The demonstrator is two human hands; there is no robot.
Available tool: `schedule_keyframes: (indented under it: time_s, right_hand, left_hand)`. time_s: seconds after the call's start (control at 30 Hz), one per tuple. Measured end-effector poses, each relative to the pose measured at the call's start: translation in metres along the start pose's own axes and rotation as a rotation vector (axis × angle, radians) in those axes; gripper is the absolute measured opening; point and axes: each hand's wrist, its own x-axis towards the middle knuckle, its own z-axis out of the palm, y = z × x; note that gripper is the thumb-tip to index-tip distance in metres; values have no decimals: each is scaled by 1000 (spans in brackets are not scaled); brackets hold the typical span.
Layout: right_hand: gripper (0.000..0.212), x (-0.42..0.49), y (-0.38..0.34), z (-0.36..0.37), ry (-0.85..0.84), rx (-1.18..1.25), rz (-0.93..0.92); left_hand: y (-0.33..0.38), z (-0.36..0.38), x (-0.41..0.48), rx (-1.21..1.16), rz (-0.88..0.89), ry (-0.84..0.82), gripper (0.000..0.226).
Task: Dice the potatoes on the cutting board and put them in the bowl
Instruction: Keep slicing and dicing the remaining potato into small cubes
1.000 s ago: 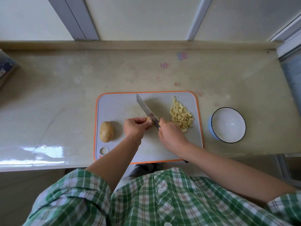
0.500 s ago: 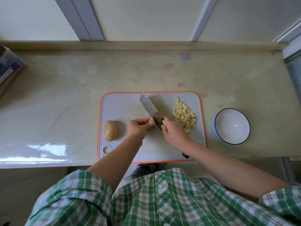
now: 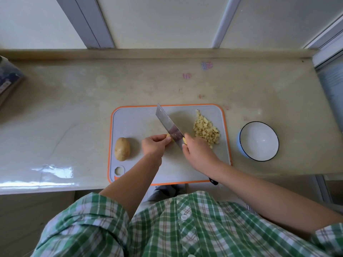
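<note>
While the knife is gripped at its handle by the right hand, with the fingers curled round it and the blade slanted away across the cutting board, a small remnant of potato is pinched beneath the curled fingertips of the left hand and is held against the blade's left face. Just right of the knife, 1 pile of diced potato is heaped on the board's right part. At the board's left end, 1 whole potato is left unpeeled and uncut, well apart from the blade. Beside the board's right edge, on the surface, the bowl is seen with nothing in it. The cutting is therefore judged to be about half done: the remnant is nearly finished, 1 potato has yet to be diced, and no dice have been moved to the bowl. A round yellow sticker is stuck on the blade near the right hand, but its print cannot be read. Pink and blue smudges at the back of the surface are not legible, and the print on a blue packet at the left edge cannot be made out.
</note>
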Motion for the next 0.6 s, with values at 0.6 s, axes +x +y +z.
schedule_keyframes:
  time_s: [0.6]
  right_hand:
    - [1, 13, -5, 13, -6, -10, 31]
  left_hand:
    - [2, 2, 1, -17, 28, -8, 8]
